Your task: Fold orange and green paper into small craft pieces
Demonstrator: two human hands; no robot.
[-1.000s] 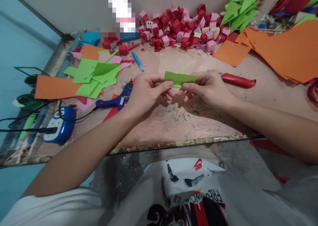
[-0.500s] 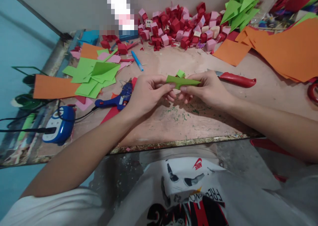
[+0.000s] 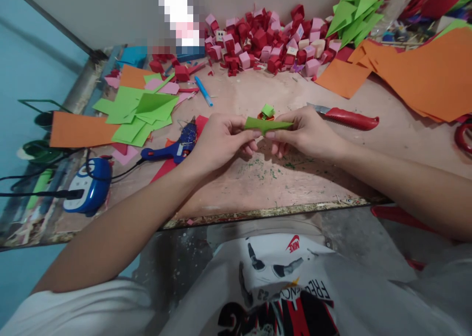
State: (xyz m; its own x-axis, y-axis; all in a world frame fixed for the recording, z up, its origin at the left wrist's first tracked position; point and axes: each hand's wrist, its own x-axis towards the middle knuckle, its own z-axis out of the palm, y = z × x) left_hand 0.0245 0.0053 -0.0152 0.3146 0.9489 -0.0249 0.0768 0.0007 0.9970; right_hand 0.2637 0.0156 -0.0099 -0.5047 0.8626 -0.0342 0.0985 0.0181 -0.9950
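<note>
A narrow piece of green paper point(image 3: 266, 124), tapering to a point on the right, is stretched between both hands above the table. My left hand point(image 3: 225, 138) pinches its left part between thumb and fingers. My right hand point(image 3: 303, 132) grips the right part in the same way, thumb on the near edge. Just beyond the paper sits a small green and orange folded paper piece point(image 3: 268, 111), partly hidden by it. Left of my left hand lies a blue glue gun point(image 3: 180, 146) on red paper. A red-handled knife point(image 3: 352, 118) rests to the right of my right hand.
Many red and pink paper cubes point(image 3: 260, 38) are heaped along the back. Green sheets point(image 3: 138, 112) lie at left, orange sheets point(image 3: 416, 75) at right. A blue pen point(image 3: 203, 91) and a corded blue power socket point(image 3: 88, 186) are on the table. Green scraps point(image 3: 291, 166) dot the near surface.
The green paper has shifted slightly left and looks flatter, still in both hands. More of the small folded piece behind it, including its orange part, now shows.
</note>
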